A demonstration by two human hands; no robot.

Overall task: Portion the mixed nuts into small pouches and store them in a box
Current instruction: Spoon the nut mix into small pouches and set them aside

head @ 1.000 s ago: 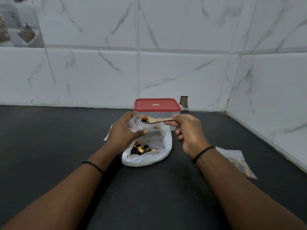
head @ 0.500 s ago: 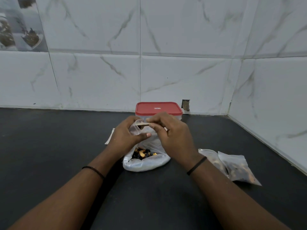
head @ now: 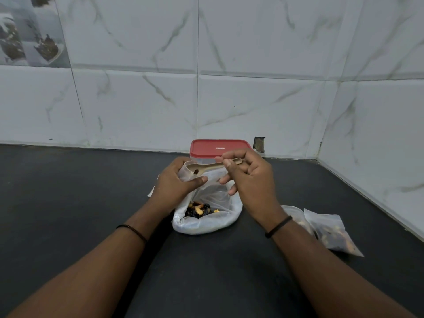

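My left hand [head: 177, 184] grips a small clear pouch [head: 207, 176] and holds its mouth open above a big white plastic bag [head: 207, 222] of mixed nuts [head: 200, 208] on the black counter. My right hand [head: 249, 177] pinches the handle of a wooden spoon [head: 206, 167], whose bowl is tipped into the pouch mouth with one dark piece left in it. Behind both hands stands a clear box with a red lid [head: 219, 148], closed.
Two filled pouches [head: 331, 234] lie on the counter right of my right forearm. A flat white piece [head: 153, 191] peeks out behind my left hand. Tiled walls close off the back and right side.
The spoon came from the right loaded with nuts, swung over to the pouch mouth and tipped; it is now nearly empty. My left hand kept hold of the pouch.
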